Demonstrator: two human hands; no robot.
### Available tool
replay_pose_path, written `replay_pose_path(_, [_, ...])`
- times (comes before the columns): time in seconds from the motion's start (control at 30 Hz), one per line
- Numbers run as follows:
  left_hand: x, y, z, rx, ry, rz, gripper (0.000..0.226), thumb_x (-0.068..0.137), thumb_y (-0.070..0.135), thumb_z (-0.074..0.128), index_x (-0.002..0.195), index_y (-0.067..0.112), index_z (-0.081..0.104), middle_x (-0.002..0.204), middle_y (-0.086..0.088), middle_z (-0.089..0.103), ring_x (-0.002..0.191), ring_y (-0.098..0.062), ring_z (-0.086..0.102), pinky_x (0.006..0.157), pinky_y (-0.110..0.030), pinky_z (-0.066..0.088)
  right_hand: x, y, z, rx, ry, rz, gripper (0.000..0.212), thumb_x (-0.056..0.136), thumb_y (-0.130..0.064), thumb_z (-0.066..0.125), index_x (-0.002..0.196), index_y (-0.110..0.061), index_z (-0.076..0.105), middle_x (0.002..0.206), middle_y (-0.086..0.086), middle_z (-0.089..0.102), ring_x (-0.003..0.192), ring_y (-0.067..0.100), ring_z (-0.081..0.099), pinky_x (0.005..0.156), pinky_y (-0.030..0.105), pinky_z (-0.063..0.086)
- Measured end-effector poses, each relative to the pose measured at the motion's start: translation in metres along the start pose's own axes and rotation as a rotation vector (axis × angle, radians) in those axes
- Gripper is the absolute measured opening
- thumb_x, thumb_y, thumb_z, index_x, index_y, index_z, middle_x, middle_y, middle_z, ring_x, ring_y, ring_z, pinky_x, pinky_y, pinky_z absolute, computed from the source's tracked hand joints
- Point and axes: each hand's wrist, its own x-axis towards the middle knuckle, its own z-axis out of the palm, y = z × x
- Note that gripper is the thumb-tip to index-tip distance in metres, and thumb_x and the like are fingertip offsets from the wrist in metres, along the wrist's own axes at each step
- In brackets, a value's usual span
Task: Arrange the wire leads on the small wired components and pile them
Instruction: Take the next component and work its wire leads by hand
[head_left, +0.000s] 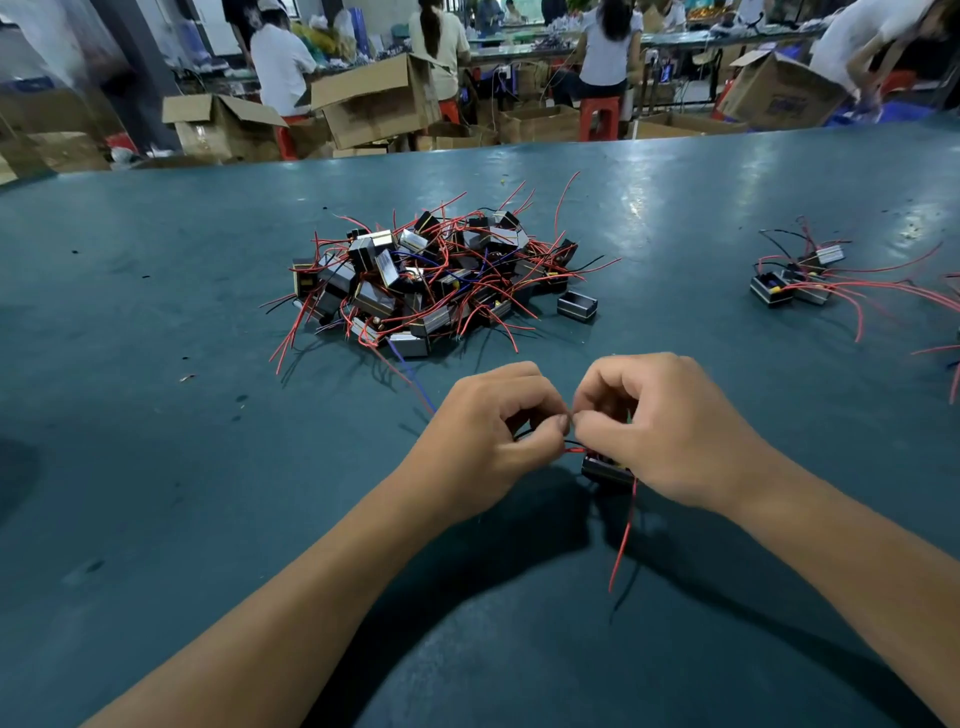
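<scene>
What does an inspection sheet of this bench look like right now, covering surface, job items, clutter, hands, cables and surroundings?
Surface: dark green table, scuffed, with small specks of debris.
Job's things: large tangled pile at centre; smaller group at far right; one component under the hands.
Clutter: a single open black case lies beside the large pile.
Grippers: left hand pinches a wire lead; right hand curls over the component, fingertips meeting the left's.
Cables: a red lead trails from the component toward the person; a blue lead strays out of the pile.
Surroundings: cardboard boxes, red stools, people at other benches.
</scene>
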Motion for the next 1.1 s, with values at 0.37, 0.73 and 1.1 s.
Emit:
replay_pose_path(0.37, [0.0,-0.001,-0.003,-0.137,0.0,-0.138,0.016,0.09,0.02,0.06,0.079,0.013,0.069,0.07,0.013,0.057,0.063,-0.016,0.052,0.06,-0.029,0.043,0.002,0.01,-0.016,-0.188,0.121,-0.299,0.007,0.085,-0.01,0.067,0.082,-0.016,0.068,0.069,-0.011,0.064,0.062,0.002,0.055,0.062,0.015,0.045])
replay_pose_path(0.73, [0.0,0.002,-0.006,-0.316,-0.07,-0.226,0.019,0.089,0.022,0.058,0.073,0.023,0.068,0.068,0.002,0.06,0.066,-0.016,0.051,0.061,-0.027,0.038,0.005,0.01,-0.017,-0.601,0.082,-0.807,0.015,0.094,-0.011,0.06,0.086,-0.008,0.072,0.078,0.003,0.065,0.066,0.027,0.059,0.05,0.04,0.05])
replay_pose_path(1.1, [-0.001,0.001,-0.001,-0.022,-0.015,-0.028,0.012,0.09,0.013,0.064,0.081,0.01,0.071,0.076,0.0,0.06,0.072,-0.022,0.053,0.067,-0.039,0.041,0.002,0.0,-0.003,-0.066,-0.002,-0.112,0.01,0.072,-0.022,0.062,0.064,-0.019,0.067,0.053,-0.003,0.059,0.048,0.012,0.05,0.048,0.03,0.042])
